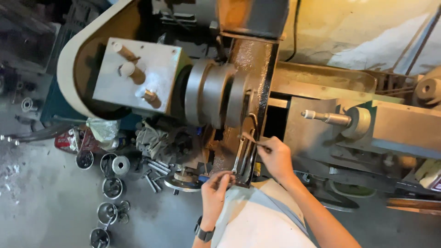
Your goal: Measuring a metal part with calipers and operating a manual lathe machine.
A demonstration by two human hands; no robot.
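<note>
Nearest, the left hand (216, 186), wrist bent and watch-strapped, pinches the near end of a slim wrench (239, 158) that runs up to the right hand (274, 156), fingers clamped on its far end beside the lathe's black plate (250, 69).

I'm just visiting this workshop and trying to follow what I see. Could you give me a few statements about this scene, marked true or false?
1. The left hand holds the lower end of a wrench. True.
2. The right hand rests flat on the floor. False: it is up at the machine, fingers pinching something thin by the wrench.
3. A watch is on the left wrist. True.
4. The metal cups sit on top of the machine. False: they lie on the floor, left of the hands.
5. The wrench is red plastic. False: it is bare metal.
</note>
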